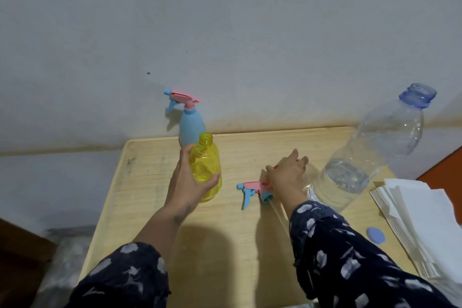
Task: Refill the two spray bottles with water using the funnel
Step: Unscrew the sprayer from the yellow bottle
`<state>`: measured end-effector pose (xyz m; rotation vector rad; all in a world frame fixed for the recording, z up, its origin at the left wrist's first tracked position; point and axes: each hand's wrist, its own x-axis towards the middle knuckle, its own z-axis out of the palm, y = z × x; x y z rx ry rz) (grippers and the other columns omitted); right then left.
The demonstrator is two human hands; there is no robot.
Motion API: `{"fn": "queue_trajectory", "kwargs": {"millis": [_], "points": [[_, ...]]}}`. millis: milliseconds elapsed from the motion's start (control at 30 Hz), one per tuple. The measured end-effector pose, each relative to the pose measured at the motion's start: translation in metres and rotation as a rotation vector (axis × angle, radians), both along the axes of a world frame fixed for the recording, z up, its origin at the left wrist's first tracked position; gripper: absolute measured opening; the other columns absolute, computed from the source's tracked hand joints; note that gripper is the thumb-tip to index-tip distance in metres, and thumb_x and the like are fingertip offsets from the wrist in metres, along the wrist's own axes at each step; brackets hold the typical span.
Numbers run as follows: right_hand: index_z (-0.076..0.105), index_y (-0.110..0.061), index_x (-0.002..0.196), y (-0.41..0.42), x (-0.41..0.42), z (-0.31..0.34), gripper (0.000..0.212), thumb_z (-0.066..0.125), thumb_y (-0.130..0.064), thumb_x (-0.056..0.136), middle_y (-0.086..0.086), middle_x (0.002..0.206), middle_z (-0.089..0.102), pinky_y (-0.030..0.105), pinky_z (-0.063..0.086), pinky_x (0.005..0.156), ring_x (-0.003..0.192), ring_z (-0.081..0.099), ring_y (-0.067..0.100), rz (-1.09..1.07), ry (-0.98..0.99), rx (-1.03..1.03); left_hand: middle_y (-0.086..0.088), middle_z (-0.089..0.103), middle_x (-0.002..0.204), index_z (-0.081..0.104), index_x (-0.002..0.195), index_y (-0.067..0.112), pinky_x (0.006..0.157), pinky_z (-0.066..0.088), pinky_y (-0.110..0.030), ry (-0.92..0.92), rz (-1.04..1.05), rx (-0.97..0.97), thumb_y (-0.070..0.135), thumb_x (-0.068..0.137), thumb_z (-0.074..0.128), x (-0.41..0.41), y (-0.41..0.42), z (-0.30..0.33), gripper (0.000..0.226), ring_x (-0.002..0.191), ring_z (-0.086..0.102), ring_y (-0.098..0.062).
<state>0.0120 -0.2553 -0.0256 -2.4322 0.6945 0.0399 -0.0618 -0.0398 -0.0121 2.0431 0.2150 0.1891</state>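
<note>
Dark floral-print sleeves [350, 257] come in from the near edge of the pale wooden tabletop [225, 245], one on each arm. On the left, the left hand [190, 182] grips the translucent yellow plastic spray bottle [206, 167], thumb curled across its front and fingers round its back; the bottle stands upright near the middle of the tabletop with its threaded neck uncovered. Just behind it, at the far edge against the grey wall [225, 32], stands the light-blue spray bottle with a pink and blue trigger head [191, 127], head still on. Between the two hands lies a detached pink and blue trigger sprayer head [252, 191] on its side, its clear dip tube running toward the near edge. The right hand [287, 172] reaches over a thin red object, fingers spread and lowered onto it; whether it has hold of it I cannot tell. Just beside that hand, toward the right edge, a large clear plastic water bottle [370, 157] stands uncapped, partly filled. Its round blue cap [375, 235] lies near the right edge, next to a stack of white paper sheets [420, 217].
</note>
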Motion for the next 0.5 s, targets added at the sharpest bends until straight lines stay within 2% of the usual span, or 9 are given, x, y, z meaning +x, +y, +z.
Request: {"fn": "queue_trajectory", "kwargs": {"millis": [100,267,400,500], "points": [[0.018,-0.007,0.149,0.004,-0.002,0.010,0.095,0.077,-0.029,0.078,0.013,0.148,0.033,0.041,0.040,0.105,0.136,0.036,0.031,0.037,-0.116,0.166,0.007,0.048,0.130,0.024,0.132,0.044,0.088,0.046,-0.036,0.014,0.011,0.017,0.034,0.074,0.082,-0.001,0.000,0.000,0.083,0.114,0.049,-0.018],[0.025,-0.011,0.149,0.020,-0.014,0.044,0.103,0.083,-0.038,0.069,0.005,0.149,0.038,0.033,0.034,0.109,0.136,0.038,0.023,0.189,-0.322,0.427,0.008,0.048,0.127,0.024,0.130,0.044,0.086,0.048,-0.036,0.038,0.022,0.045,0.035,0.073,0.082,-0.008,-0.006,0.002,0.082,0.110,0.050,-0.019],[0.028,-0.019,0.149,0.031,-0.031,0.081,0.103,0.085,-0.038,0.065,0.001,0.146,0.042,0.040,0.045,0.105,0.130,0.046,0.018,0.291,-0.443,0.618,0.010,0.049,0.123,0.026,0.131,0.042,0.082,0.043,-0.030,0.036,0.006,0.051,0.033,0.074,0.082,-0.018,-0.013,0.005,0.080,0.106,0.049,-0.014],[0.030,-0.018,0.149,0.034,-0.044,0.110,0.097,0.083,-0.034,0.070,0.002,0.146,0.043,0.024,0.046,0.092,0.127,0.049,0.016,0.328,-0.504,0.733,0.011,0.051,0.122,0.026,0.126,0.049,0.081,0.044,-0.029,0.032,-0.017,0.029,0.031,0.073,0.082,-0.027,-0.019,0.010,0.079,0.107,0.053,-0.014]]}}
